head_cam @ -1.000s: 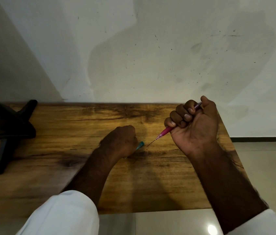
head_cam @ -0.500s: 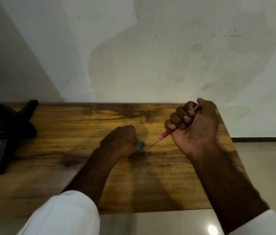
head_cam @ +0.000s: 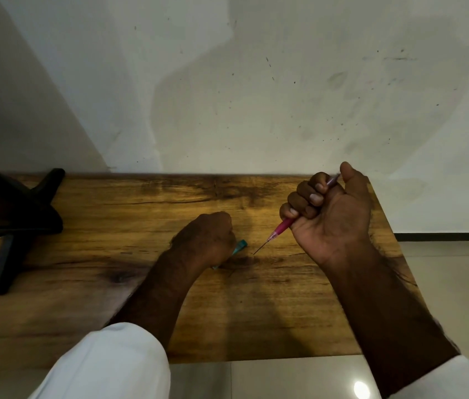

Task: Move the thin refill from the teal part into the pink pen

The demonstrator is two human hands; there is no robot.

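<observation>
Standing far left on the table point(head_cam: 89, 283): one black stand point(head_cam: 11, 226). Left hand point(head_cam: 204, 240) fisted around one teal part point(head_cam: 239, 246); right hand point(head_cam: 328, 214) fisted around one pink pen point(head_cam: 283, 226).

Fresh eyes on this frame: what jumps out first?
The right hand, fisted at centre right above the wooden table, grips a pink pen whose thin dark tip points down-left. Just left of that tip, the left hand rests on the table, closed on a teal part. A black stand sits far left.

Right hand point(head_cam: 331, 214) fisted around pink pen point(head_cam: 282, 227), left hand point(head_cam: 207, 240) gripping teal part point(head_cam: 239, 246), wooden table point(head_cam: 112, 254)
</observation>
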